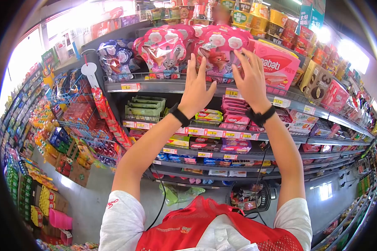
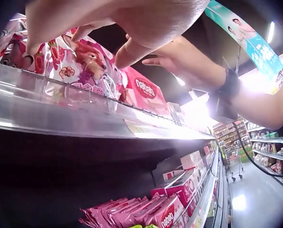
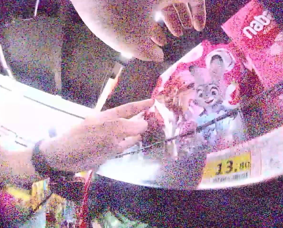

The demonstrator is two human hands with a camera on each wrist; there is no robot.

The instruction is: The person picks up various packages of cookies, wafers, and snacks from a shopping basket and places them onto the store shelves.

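Note:
Both hands reach up to the top shelf. My left hand (image 1: 194,92) has its fingers extended at the left side of a pink snack bag (image 1: 217,54) printed with a fox and a rabbit. In the right wrist view, the left fingertips (image 3: 143,124) are right at the bag's edge. My right hand (image 1: 252,81), fingers spread and fairly straight, is at the bag's right side, overlapping it in the head view. A similar pink bag (image 1: 160,49) stands to the left, with a purple bag (image 1: 115,60) beyond it. Right of the hands is a pink nabati wafer box (image 1: 276,62).
A low wire rail and price tags (image 1: 130,87) run along the shelf's front edge. Lower shelves hold pink nabati packs (image 1: 234,111) and green packs (image 1: 144,109). A black basket (image 1: 264,196) with goods stands on the floor. Cup noodles (image 1: 276,23) are stacked behind.

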